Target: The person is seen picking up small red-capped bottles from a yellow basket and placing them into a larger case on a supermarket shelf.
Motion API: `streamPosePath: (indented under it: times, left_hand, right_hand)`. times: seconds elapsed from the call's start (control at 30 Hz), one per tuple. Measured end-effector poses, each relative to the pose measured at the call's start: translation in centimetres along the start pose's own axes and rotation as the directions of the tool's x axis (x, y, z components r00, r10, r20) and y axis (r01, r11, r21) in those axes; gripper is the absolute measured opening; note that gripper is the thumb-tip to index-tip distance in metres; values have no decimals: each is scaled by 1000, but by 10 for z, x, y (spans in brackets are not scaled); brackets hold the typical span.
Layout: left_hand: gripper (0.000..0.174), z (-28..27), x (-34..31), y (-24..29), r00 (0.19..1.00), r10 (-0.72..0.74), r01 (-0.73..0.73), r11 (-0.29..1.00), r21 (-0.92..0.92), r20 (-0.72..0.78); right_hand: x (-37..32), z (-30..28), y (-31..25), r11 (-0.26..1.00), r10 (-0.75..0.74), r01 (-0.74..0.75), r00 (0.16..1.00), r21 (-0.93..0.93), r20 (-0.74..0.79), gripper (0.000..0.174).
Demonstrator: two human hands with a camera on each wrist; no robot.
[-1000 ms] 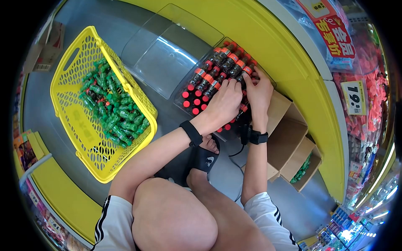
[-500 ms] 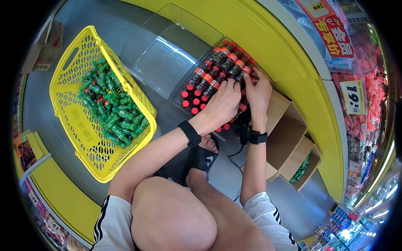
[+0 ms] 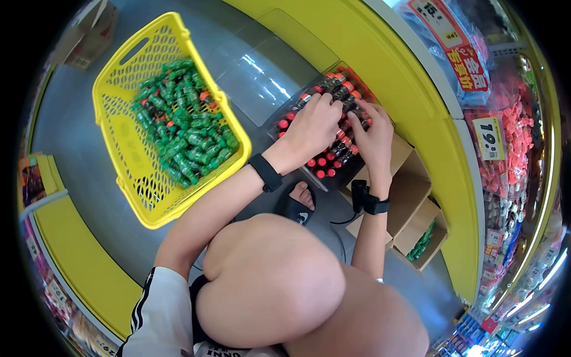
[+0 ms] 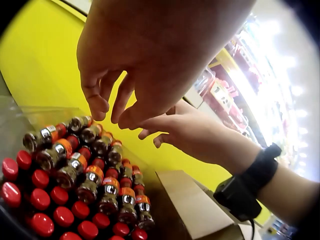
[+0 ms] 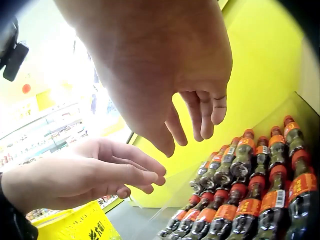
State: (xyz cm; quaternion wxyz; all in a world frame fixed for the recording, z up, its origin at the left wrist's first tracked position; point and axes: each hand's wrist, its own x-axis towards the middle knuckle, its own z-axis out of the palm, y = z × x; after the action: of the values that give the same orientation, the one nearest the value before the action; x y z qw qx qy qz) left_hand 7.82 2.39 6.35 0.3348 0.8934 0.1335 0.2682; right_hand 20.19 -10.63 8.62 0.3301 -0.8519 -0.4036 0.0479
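Small dark drink bottles [image 5: 245,160] with red caps and orange labels fill a clear plastic bin [image 4: 45,113]. Some lie on their sides in rows on top, while others show only their caps [image 4: 40,199]. My left hand [image 3: 312,126] is over the bottles with loosely bent fingers, and both wrist views show nothing in it. Beside it, my right hand [image 3: 375,138] is raised above the bin's right side, its fingers relaxed and holding nothing. Both wrist views show a gap between the hands and the bottles.
A yellow basket [image 3: 134,172] with many small green bottles [image 3: 190,128] stands on the floor at left. Open cardboard boxes [image 3: 410,199] sit right of the bin, one with green bottles. A yellow shelf base [image 3: 410,89] runs behind, and hanging goods line the right.
Both hands have come up off the bottles they were touching. The head view has shifted, so the basket and bin appear farther right, and the knees fill more of it.
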Motion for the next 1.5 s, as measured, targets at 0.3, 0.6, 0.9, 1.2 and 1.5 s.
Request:
streamPosePath:
  times: [0.3, 0.6, 0.9, 1.2, 1.5]
  left_hand:
    - [9, -114, -29, 0, 979, -116, 140, 980, 139, -165]
    - [13, -195, -80, -69, 938, -239, 315, 890, 329, -251]
    - [15, -237, -119, -155, 763, -601, 645, 681, 348, -239]
    - [33, -246, -122, -230, 585, -810, 742, 517, 426, -36]
    - [46, -227, -122, -294, 549, -835, 736, 467, 490, -29]
  right_hand:
    - [6, 3, -120, 913, -405, 384, 893, 141, 195, 37]
    - [27, 73, -206, 828, -559, 525, 748, 198, 357, 34]
    - [76, 190, -275, 806, -570, 556, 634, 206, 523, 27]
    - [89, 286, -303, 658, -406, 744, 483, -119, 776, 26]
    - [123, 382, -275, 747, -446, 664, 493, 8, 747, 33]
